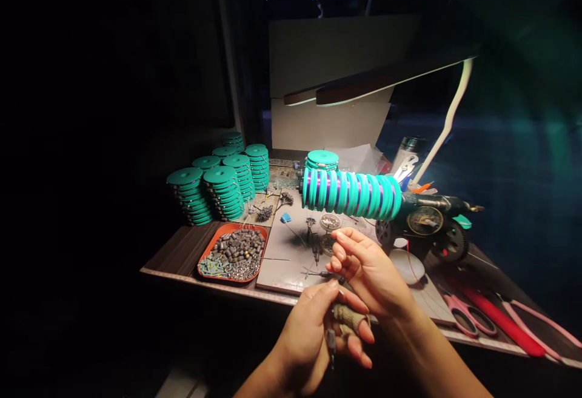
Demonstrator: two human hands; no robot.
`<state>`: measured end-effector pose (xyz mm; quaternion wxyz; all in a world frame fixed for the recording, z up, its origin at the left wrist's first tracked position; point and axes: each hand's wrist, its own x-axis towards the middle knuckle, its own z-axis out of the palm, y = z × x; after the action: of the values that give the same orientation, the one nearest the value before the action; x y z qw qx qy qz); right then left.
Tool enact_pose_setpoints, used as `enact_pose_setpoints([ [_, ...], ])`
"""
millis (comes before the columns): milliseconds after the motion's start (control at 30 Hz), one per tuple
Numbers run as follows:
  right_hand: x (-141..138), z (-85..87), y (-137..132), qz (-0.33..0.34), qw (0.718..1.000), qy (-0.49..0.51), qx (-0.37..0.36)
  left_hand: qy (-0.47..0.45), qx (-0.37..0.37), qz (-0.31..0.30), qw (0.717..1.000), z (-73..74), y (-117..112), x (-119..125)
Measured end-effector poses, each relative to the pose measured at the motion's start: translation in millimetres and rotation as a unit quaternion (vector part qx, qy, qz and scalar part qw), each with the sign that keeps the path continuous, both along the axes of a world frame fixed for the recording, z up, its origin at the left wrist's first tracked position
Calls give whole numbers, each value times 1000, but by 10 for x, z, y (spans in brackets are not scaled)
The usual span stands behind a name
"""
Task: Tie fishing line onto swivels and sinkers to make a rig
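My left hand (309,325) is closed, thumb and fingers together, with a tan knitted finger cover (348,316) on one finger. A small dark grey cylinder (331,340) hangs at its fingers, like a sinker; any thin line there is too fine to follow. Just above it, my right hand (370,268) pinches thumb against forefinger; what lies in the pinch is too small to make out. Beyond my hands, a row of turquoise foam spools (350,195) wound with purple line sits side by side on a dark winding machine (425,221).
An orange tray (231,228) holds grey cylinders, metal rings and green pieces. Stacks of turquoise spools (222,192) stand at the back left. Pink scissors (470,313), a red-handled tool (504,319) and a white dish (408,266) lie right. A lamp (454,104) overhangs the board (277,265).
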<state>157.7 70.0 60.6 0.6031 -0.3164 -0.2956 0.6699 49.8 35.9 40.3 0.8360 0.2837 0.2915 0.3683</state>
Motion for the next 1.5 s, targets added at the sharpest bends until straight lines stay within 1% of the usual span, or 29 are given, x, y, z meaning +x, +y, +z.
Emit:
enact_pose_setpoints([
  [233, -2, -1, 7, -4, 1000, -7, 4, -11, 7, -2, 1000, 1, -11, -27],
  [400, 24, -16, 20, -9, 1000, -9, 5, -37, 3, 4, 999, -53, -20, -49],
  [567, 30, -7, 2, -9, 1000, -12, 7, -63, 25, 0, 998, -129, -39, -32],
  [767, 8, 7, -16, -10, 1000, -17, 10, -43, 77, 29, 996, -200, -54, -14],
  [833, 10, 3, -10, -12, 1000, -17, 10, -47, 84, 31, 995, -215, -57, -15],
  [1000, 22, -6, 9, -15, 1000, -16, 11, -42, 49, 18, 998, -221, -70, -22],
  [1267, 19, -16, -2, -11, 1000, -21, 14, -42, 66, 14, 997, -263, -76, -35],
  [1500, 36, -13, 13, -21, 999, -23, 15, -33, 37, 10, 999, -272, -97, -37],
])
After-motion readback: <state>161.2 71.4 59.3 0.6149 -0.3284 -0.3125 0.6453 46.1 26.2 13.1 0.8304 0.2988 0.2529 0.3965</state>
